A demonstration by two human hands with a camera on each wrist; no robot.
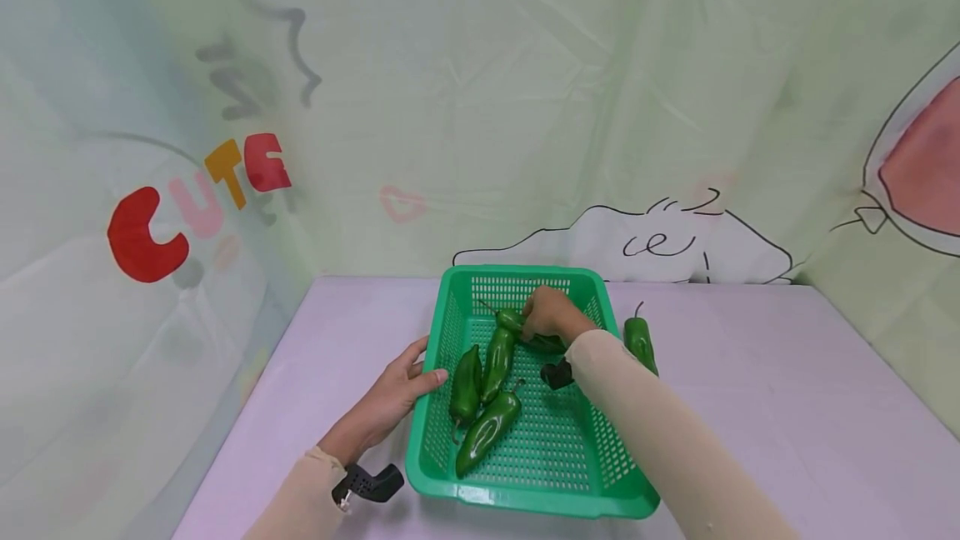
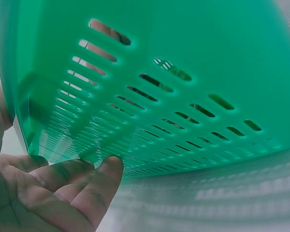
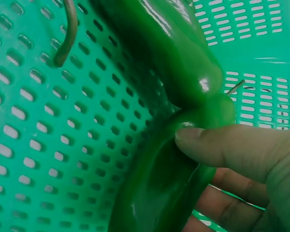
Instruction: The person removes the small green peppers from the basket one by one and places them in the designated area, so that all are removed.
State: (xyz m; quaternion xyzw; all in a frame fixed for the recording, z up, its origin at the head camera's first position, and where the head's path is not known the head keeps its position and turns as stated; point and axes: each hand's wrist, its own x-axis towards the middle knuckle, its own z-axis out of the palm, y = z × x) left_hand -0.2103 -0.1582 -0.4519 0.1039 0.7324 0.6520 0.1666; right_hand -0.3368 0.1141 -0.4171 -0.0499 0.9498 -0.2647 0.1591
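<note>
A green plastic basket [image 1: 540, 500] with slotted walls holds several glossy green peppers, among them one pepper [image 1: 487, 433] near the front and another pepper [image 1: 465, 386] by the left wall. My left hand [image 1: 395, 390] grips the basket's left side, thumb over the rim and fingers against the outer wall in the left wrist view. Inside the basket's far part, my right hand [image 1: 551, 312] holds a green pepper [image 3: 152, 179] between thumb and fingers. That pepper touches a second pepper [image 3: 169, 48] in the right wrist view. The right hand partly hides it in the head view.
One more green pepper [image 1: 640, 338] lies outside on the pale table [image 1: 757, 390], close to the basket's right wall and partly behind the right sleeve [image 1: 660, 423]. A printed cloth backdrop [image 1: 450, 107] hangs behind and at both sides.
</note>
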